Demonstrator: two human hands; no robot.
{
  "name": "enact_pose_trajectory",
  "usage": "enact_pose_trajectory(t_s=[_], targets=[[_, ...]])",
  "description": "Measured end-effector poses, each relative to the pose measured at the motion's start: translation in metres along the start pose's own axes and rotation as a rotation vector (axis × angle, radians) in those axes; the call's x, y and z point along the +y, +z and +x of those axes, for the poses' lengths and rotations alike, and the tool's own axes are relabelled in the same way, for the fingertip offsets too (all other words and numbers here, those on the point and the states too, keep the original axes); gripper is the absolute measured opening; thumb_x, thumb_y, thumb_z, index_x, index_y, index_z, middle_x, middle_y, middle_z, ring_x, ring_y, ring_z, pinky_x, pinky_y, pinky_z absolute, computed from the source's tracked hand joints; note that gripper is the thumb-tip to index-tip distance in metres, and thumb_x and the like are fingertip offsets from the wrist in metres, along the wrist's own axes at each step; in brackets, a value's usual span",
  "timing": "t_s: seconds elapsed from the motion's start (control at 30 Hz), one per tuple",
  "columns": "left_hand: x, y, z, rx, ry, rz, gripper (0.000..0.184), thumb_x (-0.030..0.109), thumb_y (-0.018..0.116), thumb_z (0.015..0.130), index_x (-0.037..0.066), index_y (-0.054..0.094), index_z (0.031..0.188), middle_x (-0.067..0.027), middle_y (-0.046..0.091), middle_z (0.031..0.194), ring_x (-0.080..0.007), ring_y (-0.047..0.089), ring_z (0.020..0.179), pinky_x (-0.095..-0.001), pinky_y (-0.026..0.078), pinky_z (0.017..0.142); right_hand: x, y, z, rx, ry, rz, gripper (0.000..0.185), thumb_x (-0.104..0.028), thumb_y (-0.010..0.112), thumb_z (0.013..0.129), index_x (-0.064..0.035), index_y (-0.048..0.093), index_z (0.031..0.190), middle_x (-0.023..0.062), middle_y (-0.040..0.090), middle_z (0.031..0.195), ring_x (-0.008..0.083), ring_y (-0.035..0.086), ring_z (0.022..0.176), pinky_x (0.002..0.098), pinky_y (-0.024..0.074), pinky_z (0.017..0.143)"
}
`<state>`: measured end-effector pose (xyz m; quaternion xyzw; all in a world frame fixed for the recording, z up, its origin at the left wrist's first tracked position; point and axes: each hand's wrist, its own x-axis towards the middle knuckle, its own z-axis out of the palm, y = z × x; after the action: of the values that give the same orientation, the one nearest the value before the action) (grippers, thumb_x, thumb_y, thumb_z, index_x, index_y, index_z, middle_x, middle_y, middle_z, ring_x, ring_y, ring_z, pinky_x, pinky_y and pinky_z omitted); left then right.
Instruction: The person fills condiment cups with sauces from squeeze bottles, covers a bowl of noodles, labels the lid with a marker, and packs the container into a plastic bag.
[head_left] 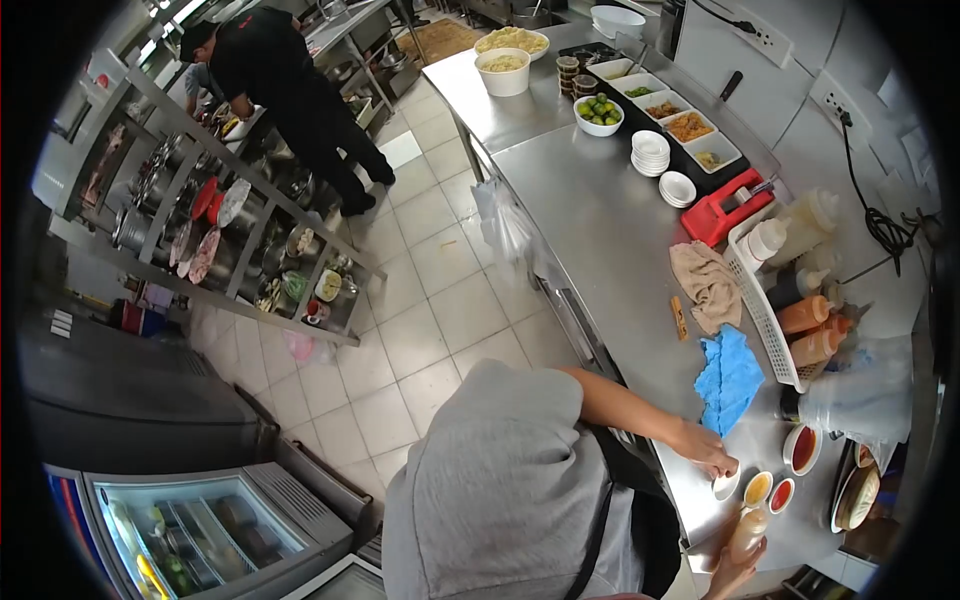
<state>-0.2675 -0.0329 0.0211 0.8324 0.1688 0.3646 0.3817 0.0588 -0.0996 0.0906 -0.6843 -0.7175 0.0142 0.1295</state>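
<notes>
My left hand [708,449] reaches over the steel counter, its fingers closed at the rim of a small white bowl [726,488]. The bowl's inside is partly hidden by the fingers. Lower down, my right hand [737,572] is wrapped round a squeeze bottle [748,534] with pale contents, tilted with its tip near the small bowls. Beside that tip are a small bowl of orange-yellow sauce [758,488] and a small bowl of red sauce [782,495]. A larger bowl of red sauce [803,450] stands farther back.
A blue cloth [729,378] and a beige cloth [708,285] lie on the counter [610,260]. Several squeeze bottles fill a white basket [757,300]. Limes [599,110], stacked white dishes [650,152] and topping trays [690,126] stand farther along. A person in black [275,80] bends over by the shelves.
</notes>
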Motion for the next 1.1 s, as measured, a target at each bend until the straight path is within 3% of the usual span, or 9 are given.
enact_pose_trajectory(t_s=[0.07, 0.2, 0.23, 0.3, 0.4, 0.5, 0.6, 0.8, 1.1], targets=[[-0.003, 0.01, 0.009, -0.04, 0.01, 0.011, 0.018, 0.017, 0.051, 0.088, 0.008, 0.043, 0.101, -0.0122, 0.059, 0.079, -0.0319, 0.059, 0.075, -0.0411, 0.043, 0.062, -0.002, -0.002, -0.002, -0.07, 0.075, 0.162, 0.072, -0.012, 0.061, 0.057, -0.0124, 0.04, 0.126, 0.023, 0.054, 0.112, 0.042, 0.053, 0.095, 0.0503, 0.0386, 0.085], [-0.008, 0.021, 0.015, -0.039, -0.019, 0.087, 0.015, 0.02, 0.05, 0.087, 0.011, 0.046, 0.099, -0.0116, 0.06, 0.076, -0.0307, 0.06, 0.071, -0.0408, 0.044, 0.058, 0.008, -0.003, -0.01, -0.031, -0.07, 0.08, 0.068, -0.027, 0.067, 0.061, -0.0104, 0.045, 0.124, 0.0161, 0.056, 0.113, 0.0396, 0.052, 0.097, 0.0452, 0.0402, 0.085], [-0.005, 0.019, 0.017, -0.05, -0.027, 0.093, 0.015, 0.021, 0.05, 0.087, 0.012, 0.047, 0.099, -0.0114, 0.06, 0.075, -0.0303, 0.06, 0.07, -0.0408, 0.044, 0.057, -0.009, -0.005, -0.01, -0.064, 0.056, 0.158, 0.074, -0.02, 0.067, 0.054, -0.004, 0.044, 0.123, 0.0213, 0.054, 0.113, 0.041, 0.05, 0.101, 0.0455, 0.0396, 0.087], [-0.02, 0.029, 0.017, -0.06, -0.113, 0.179, 0.024, 0.021, 0.052, 0.082, 0.017, 0.052, 0.106, -0.0084, 0.062, 0.077, -0.0275, 0.061, 0.072, -0.0383, 0.048, 0.058, -0.02, -0.011, -0.009, -0.131, -0.052, 0.266, 0.069, -0.021, 0.068, 0.058, -0.0033, 0.046, 0.121, 0.0187, 0.056, 0.11, 0.0389, 0.051, 0.101, 0.0458, 0.04, 0.086], [-0.019, 0.024, 0.016, -0.088, -0.33, -0.091, 0.038, 0.023, 0.051, 0.087, 0.014, 0.045, 0.123, -0.0115, 0.062, 0.099, -0.0283, 0.061, 0.085, -0.0386, 0.048, 0.075, -0.023, -0.003, -0.01, -0.169, -0.095, 0.033, 0.06, -0.021, 0.072, 0.063, -0.0023, 0.05, 0.115, 0.013, 0.054, 0.116, 0.028, 0.05, 0.105, 0.0368, 0.0349, 0.087], [0.002, 0.006, 0.017, -0.013, -0.396, -0.055, 0.038, 0.012, 0.052, 0.086, 0.009, 0.042, 0.123, -0.0104, 0.051, 0.125, -0.0239, 0.061, 0.087, -0.0325, 0.049, 0.076, -0.026, -0.009, -0.015, -0.166, -0.087, 0.076, 0.061, -0.015, 0.07, 0.062, -0.0096, 0.048, 0.119, 0.0068, 0.054, 0.116, 0.0278, 0.05, 0.105, 0.0392, 0.0355, 0.088], [0.011, 0.001, 0.01, 0.144, -0.409, -0.095, 0.026, 0.008, 0.053, 0.086, 0.004, 0.045, 0.111, -0.0088, 0.052, 0.122, -0.0225, 0.061, 0.086, -0.0314, 0.049, 0.074, -0.036, -0.02, -0.018, -0.216, 0.046, 0.007, 0.066, -0.008, 0.067, 0.06, -0.0208, 0.047, 0.122, 0.003, 0.055, 0.113, 0.0315, 0.048, 0.101, 0.0419, 0.0362, 0.086], [0.022, -0.011, 0.005, 0.144, -0.429, -0.04, 0.022, 0.008, 0.054, 0.086, 0.0, 0.045, 0.105, -0.0089, 0.053, 0.117, -0.0231, 0.061, 0.085, -0.0319, 0.05, 0.072, -0.051, -0.039, -0.009, -0.213, 0.046, -0.163, 0.07, -0.004, 0.068, 0.057, -0.0214, 0.048, 0.122, 0.0011, 0.054, 0.109, 0.0278, 0.045, 0.101, 0.0431, 0.0352, 0.088], [0.019, -0.019, 0.004, 0.141, -0.421, 0.0, 0.027, 0.007, 0.055, 0.085, 0.001, 0.041, 0.108, -0.0094, 0.055, 0.115, -0.0242, 0.061, 0.088, -0.0331, 0.05, 0.072, -0.065, -0.054, 0.008, 0.0, -0.189, -0.458, 0.049, 0.001, 0.057, 0.067, -0.0211, 0.055, 0.111, -0.0003, 0.058, 0.095, 0.0219, 0.049, 0.094, 0.0386, 0.0357, 0.084]])
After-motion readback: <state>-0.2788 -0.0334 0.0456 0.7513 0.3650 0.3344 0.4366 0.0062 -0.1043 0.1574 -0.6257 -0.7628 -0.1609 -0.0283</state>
